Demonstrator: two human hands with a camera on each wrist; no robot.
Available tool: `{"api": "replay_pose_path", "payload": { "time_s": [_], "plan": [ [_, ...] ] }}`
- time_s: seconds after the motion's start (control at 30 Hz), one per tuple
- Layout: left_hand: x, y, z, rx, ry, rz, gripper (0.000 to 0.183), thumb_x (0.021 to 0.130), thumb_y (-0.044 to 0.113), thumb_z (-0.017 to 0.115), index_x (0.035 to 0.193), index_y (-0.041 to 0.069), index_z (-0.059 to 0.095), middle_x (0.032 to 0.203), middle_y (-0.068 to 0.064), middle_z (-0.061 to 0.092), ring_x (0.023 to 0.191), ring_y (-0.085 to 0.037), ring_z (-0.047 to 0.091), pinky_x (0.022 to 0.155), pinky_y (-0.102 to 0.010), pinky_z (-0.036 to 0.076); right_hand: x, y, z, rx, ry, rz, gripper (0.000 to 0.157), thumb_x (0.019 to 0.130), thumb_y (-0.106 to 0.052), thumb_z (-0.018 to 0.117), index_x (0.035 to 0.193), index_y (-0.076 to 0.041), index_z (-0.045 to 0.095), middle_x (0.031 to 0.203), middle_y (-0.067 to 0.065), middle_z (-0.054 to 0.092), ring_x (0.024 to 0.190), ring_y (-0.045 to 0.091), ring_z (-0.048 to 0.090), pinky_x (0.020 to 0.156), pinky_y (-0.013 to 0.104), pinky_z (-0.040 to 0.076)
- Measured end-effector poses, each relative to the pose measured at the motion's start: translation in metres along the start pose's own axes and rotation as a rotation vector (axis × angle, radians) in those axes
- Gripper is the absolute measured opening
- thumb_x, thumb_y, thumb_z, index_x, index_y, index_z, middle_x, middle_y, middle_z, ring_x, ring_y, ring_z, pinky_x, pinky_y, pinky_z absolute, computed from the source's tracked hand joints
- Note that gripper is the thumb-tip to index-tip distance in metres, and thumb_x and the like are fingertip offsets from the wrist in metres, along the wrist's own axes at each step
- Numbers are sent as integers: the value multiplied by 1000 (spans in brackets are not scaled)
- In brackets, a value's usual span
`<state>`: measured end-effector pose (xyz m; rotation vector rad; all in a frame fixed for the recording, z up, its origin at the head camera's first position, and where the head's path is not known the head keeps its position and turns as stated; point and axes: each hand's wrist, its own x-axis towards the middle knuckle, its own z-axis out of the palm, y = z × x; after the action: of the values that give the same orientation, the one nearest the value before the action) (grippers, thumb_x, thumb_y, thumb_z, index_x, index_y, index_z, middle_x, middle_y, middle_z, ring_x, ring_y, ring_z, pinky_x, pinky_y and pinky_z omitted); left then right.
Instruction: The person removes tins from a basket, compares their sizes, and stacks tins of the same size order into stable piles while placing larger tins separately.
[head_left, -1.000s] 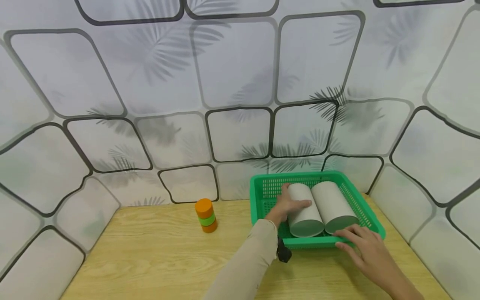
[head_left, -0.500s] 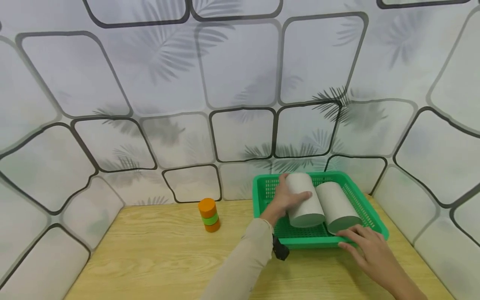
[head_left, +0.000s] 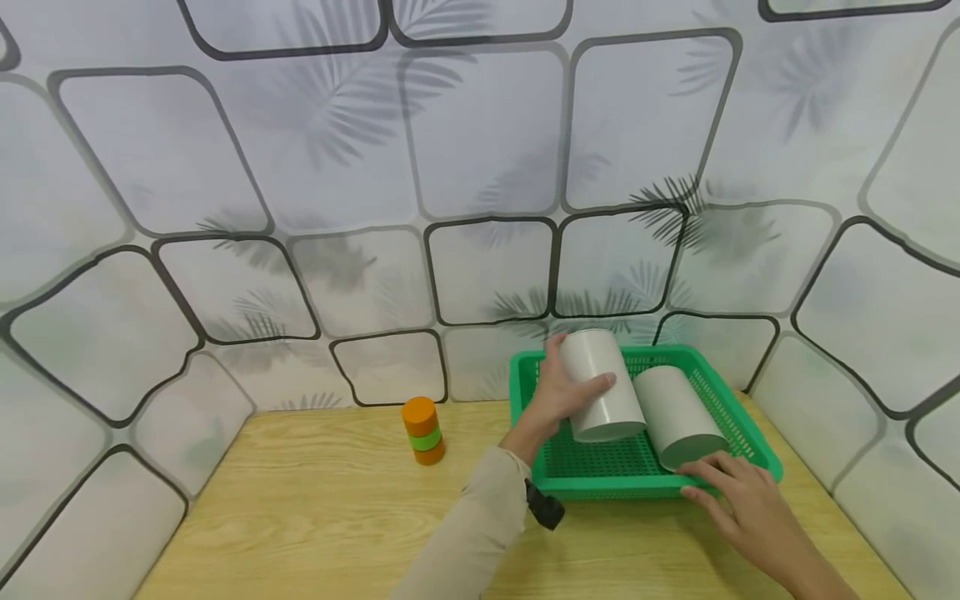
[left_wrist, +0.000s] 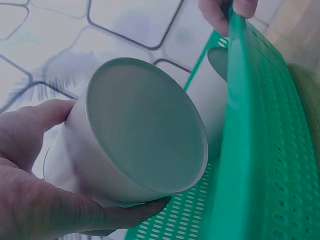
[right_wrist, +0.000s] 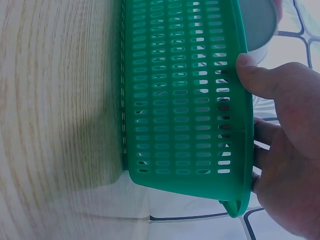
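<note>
My left hand (head_left: pixel 558 387) grips a white cylinder (head_left: pixel 602 387) round its side, thumb on one side and fingers on the other. The cylinder is tilted, held up over the left part of the green plastic basket (head_left: pixel 600 488). Its flat, pale end (left_wrist: pixel 150 125) faces the left wrist camera. A second white cylinder (head_left: pixel 675 412) lies on its side in the basket's right half. At the basket's front right, my right hand (head_left: pixel 750 512) holds the rim, its thumb (right_wrist: pixel 257 77) on the outer side and the other fingers reaching over to the inside.
An orange and green striped cylinder (head_left: pixel 423 431) stands upright on the wooden table (head_left: pixel 322 492), left of the basket. Behind the table hangs a patterned cloth (head_left: pixel 480 133), which also closes in both sides.
My left hand has lifted the left white cylinder from the basket floor, moving it up and slightly back. The right hand stays on the rim. The head view has shifted a little.
</note>
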<state>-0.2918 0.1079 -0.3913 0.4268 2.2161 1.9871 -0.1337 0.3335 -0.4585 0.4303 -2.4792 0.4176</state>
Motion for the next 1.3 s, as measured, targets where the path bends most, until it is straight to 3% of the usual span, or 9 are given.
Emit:
{"api": "replay_pose_path", "payload": {
  "time_s": [0.23,0.3,0.57,0.8,1.07,1.3],
  "plan": [
    [-11,11,-9,-87,-29,72,88,74,31,81,140,42,25,120,-4,44,93,-23,56,63,-39,54,0,0,0,-7,6,-8,30,74,-17,80,101,-24,70,92,-12,58,81,17,56,69,54,42],
    [-14,14,-12,-105,-31,91,89,74,31,81,142,41,24,121,-4,43,94,-24,56,63,-40,54,0,0,0,-8,7,-11,31,74,-17,80,101,-25,69,92,-12,58,81,16,56,69,54,42],
    [-27,20,-27,-96,-13,151,87,76,36,79,139,51,21,129,-4,39,100,-26,56,65,-39,54,0,1,2,-5,11,-20,30,73,-16,80,101,-23,70,92,-13,57,79,14,55,67,52,43],
    [-41,32,-44,-150,-70,210,83,80,28,76,137,54,21,139,1,30,98,-26,58,66,-41,55,0,1,2,0,9,-11,30,74,-18,80,102,-24,70,92,-14,57,80,15,55,69,54,42],
    [-73,60,-62,-152,-71,237,79,82,19,73,139,44,24,146,-1,23,101,-29,54,66,-42,55,0,1,2,-1,18,-18,30,73,-17,80,101,-23,70,92,-14,57,80,15,55,68,53,42],
    [-88,65,-78,-186,-70,285,82,83,15,71,144,34,20,150,-2,17,108,-34,53,71,-46,54,-1,1,2,3,20,-18,31,73,-16,80,102,-24,70,92,-13,57,80,15,55,68,53,41]
  ]
}}
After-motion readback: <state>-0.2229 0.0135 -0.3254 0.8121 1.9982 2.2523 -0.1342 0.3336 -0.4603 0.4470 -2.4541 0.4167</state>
